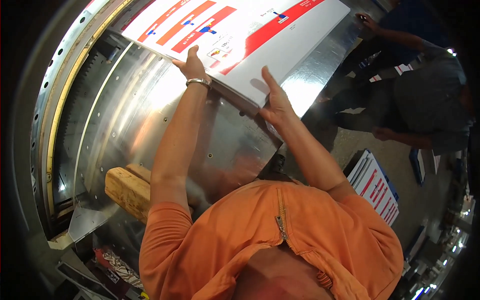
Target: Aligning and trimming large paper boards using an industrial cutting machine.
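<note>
Large white printed cardboard sheets with red bands and small blue pictures lie on the shiny metal table at the top of the view; how many are stacked cannot be told. My left hand, with a metal bracelet at the wrist, grips their near edge towards the left. At the near right corner my right hand holds the same edge, its thumb raised along the side and its other fingers mostly hidden. Both of my arms are stretched forward over the metal surface.
The metal table spreads beneath my arms. A wooden block sits by my left elbow. Toothed machine framing curves along the left. Another person stands at the right. More printed sheets are piled low beside my right elbow.
</note>
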The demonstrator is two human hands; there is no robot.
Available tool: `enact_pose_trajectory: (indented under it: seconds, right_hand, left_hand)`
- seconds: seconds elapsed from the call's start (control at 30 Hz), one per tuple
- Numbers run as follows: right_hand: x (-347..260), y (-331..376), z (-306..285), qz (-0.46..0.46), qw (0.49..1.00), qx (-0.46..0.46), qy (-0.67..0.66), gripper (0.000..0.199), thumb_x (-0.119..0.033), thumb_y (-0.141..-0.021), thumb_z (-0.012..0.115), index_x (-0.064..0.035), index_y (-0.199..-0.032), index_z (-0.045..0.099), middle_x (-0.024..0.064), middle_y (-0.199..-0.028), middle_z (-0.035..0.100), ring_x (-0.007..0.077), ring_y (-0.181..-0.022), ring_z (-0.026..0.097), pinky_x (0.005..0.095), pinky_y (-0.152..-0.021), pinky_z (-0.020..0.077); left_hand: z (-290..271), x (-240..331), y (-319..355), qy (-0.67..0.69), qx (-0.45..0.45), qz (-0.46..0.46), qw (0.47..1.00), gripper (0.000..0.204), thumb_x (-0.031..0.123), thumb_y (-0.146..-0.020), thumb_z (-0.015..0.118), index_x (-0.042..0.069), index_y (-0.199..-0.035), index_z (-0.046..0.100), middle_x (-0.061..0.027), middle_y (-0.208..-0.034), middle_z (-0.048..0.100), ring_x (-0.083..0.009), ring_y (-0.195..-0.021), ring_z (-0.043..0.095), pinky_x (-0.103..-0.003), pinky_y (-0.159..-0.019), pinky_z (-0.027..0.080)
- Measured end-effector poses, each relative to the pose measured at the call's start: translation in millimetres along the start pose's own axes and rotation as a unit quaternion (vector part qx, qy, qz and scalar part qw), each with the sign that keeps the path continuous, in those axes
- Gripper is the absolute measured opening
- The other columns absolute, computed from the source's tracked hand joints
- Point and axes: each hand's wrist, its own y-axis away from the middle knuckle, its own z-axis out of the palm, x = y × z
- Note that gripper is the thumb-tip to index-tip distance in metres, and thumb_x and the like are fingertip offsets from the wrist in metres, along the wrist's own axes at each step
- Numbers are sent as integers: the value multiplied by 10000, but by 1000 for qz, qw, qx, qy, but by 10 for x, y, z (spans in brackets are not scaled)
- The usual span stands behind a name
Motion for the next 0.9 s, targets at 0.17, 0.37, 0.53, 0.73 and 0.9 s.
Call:
enact_pose_trajectory:
  seconds: [0.17,0.37,0.53,0.73,0.9]
  right_hand:
    - [87,397,-179,-169,979,-71,91,598,-243,-884,604,-86,-1346,259,129,-1237,470,224,-1010,563,369,-824,511]
    - [116,622,-126,-283,938,-83,180,745,-86,-871,601,-95,-1442,123,130,-1183,518,185,-915,603,331,-798,559]
    - [51,566,-184,-242,951,-25,189,624,-66,-858,609,-43,-1381,270,115,-1065,565,175,-900,606,306,-792,545]
    - [89,580,-260,-199,930,19,308,460,-32,-784,661,20,-1206,486,87,-976,543,159,-823,594,275,-714,520]
    - [-43,496,-212,-420,595,104,677,228,-177,-773,671,5,-910,656,80,-984,478,132,-877,484,288,-709,437]
  left_hand:
    - [-285,260,379,203,-51,-75,975,891,69,-738,549,88,-1440,0,-196,-1369,283,-333,-1206,411,-492,-948,421]
    - [-428,434,328,234,-99,-125,959,763,87,-771,509,114,-1413,99,-187,-1255,386,-346,-1088,511,-525,-820,507]
    - [-413,387,329,230,-68,-136,961,821,89,-784,499,145,-1434,0,-197,-1312,328,-355,-1109,502,-530,-847,495]
    - [-389,456,350,258,-92,-151,950,831,90,-800,499,153,-1437,-31,-207,-1348,307,-365,-1132,486,-551,-885,465]
    - [-427,391,380,234,-93,-133,959,825,148,-822,494,154,-1432,-61,-201,-1316,341,-357,-1112,498,-542,-856,484]
